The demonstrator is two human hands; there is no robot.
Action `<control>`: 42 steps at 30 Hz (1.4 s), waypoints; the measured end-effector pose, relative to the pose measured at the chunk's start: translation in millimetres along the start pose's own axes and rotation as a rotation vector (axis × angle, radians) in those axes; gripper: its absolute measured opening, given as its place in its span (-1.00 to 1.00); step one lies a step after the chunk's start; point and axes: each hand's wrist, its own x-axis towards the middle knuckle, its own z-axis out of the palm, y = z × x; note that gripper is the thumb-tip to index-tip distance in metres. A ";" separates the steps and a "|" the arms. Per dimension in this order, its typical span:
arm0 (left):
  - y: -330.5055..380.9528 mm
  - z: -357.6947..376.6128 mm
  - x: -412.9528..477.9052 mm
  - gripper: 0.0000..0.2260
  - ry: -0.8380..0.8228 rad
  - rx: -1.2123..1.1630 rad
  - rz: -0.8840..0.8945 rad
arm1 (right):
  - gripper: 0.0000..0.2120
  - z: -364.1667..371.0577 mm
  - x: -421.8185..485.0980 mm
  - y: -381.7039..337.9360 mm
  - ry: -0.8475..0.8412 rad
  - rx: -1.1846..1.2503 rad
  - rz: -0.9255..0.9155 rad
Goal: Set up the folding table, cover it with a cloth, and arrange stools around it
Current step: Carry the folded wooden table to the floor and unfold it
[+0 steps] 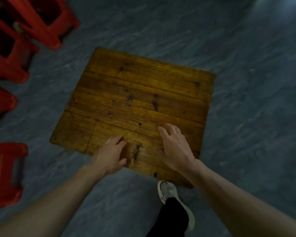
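Your left grip [112, 154] and right grip [173, 146] are lying wide and empty over the counter's [140, 93] near edge, though blur is hiding whether they are touching it. Its legs are hiding under the top, and the frame is cutting off the red stools [9, 71] beyond its left edge.

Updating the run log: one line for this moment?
table: uncovered | left hand: open, near edge | right hand: open, near edge | stools: red, left

Single head-worn camera looks steeply down from close above at the square yellow-brown wooden tabletop [140, 100] and the grey floor [246, 117].
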 end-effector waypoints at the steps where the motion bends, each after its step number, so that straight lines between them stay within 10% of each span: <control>1: -4.3 -0.2 -5.8 -0.37 -0.009 0.031 0.015 | -0.28 4.9 -13.1 -4.2 0.006 0.013 0.022; 16: -135.9 21.6 -2.7 0.03 0.188 0.302 0.196 | 0.22 126.3 -18.9 -84.7 -0.022 -0.183 0.261; 28: -162.7 26.3 46.9 -0.04 0.374 0.327 0.668 | 0.10 161.5 13.9 -93.9 0.208 -0.325 0.467; 42: -126.0 -68.0 171.1 0.02 0.248 0.505 0.561 | 0.07 87.8 129.2 -48.4 0.230 -0.290 0.502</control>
